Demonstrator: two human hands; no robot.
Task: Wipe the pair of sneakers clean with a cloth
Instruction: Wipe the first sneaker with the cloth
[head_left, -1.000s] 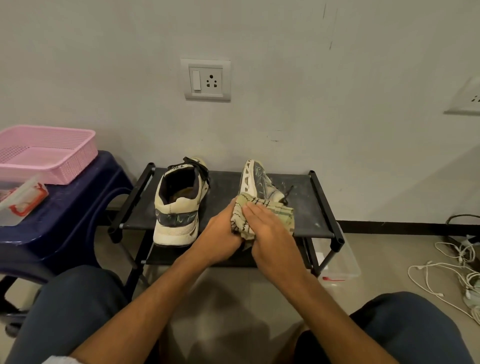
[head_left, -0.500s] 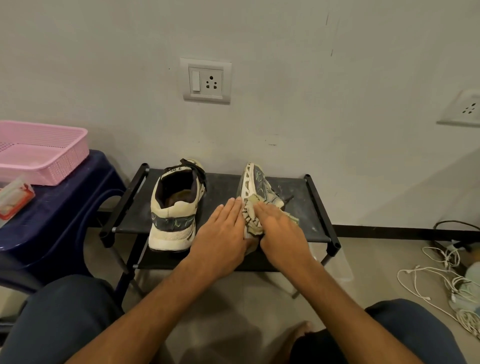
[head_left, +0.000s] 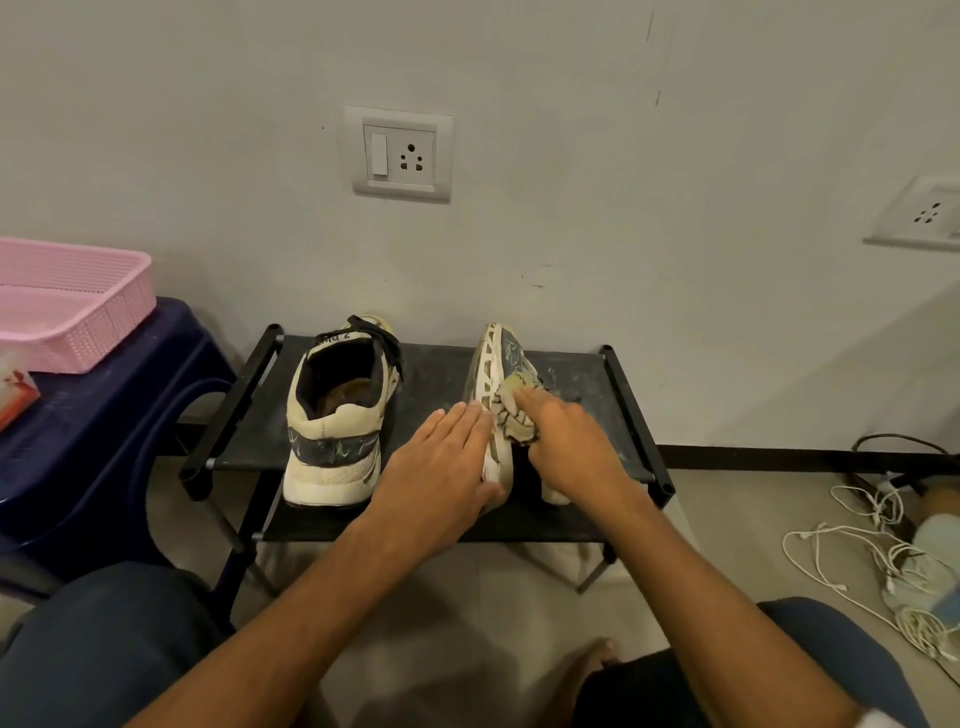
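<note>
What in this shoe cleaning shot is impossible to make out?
Head view only.
Tipped sneaker: rear mostly hidden behind the left hand and right hand.
Cloth: partly covered by the right hand.
Pink basket: cut off by the left edge.
Upright sneaker: tongue lettering too small to read.

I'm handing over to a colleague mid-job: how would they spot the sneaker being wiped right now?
Below the wall socket stands a low black rack holding two sneakers. Take the right sneaker, between the left hand and right hand. Unlike its upright neighbour, it lies on its side, sole facing left, with the cloth pressed on it.
</note>
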